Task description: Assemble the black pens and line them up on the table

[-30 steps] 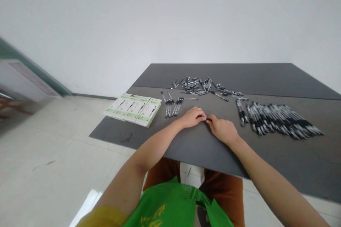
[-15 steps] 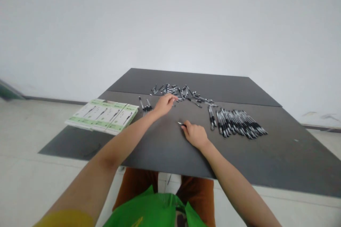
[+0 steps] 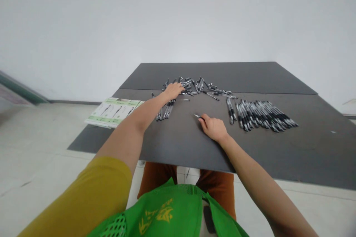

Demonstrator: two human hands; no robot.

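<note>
Black with a pale, pointed tip, a pen part (image 3: 198, 116) is pinched in the right hand (image 3: 214, 127), on the near side of the loose heap of pen parts (image 3: 200, 84); the left hand (image 3: 174, 90) lies at that heap's near left, and whether its fingers close on anything cannot be told. Right of the heap, the orderly row of pens (image 3: 258, 114) looks finished, while the jumbled heap itself seems left to do.

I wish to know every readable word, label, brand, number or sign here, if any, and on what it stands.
No text is readable.
Green-and-white pen boxes: print too small and blurred.
Green vest: yellow lettering, too blurred to read.
Gel pens: no marking legible.
</note>
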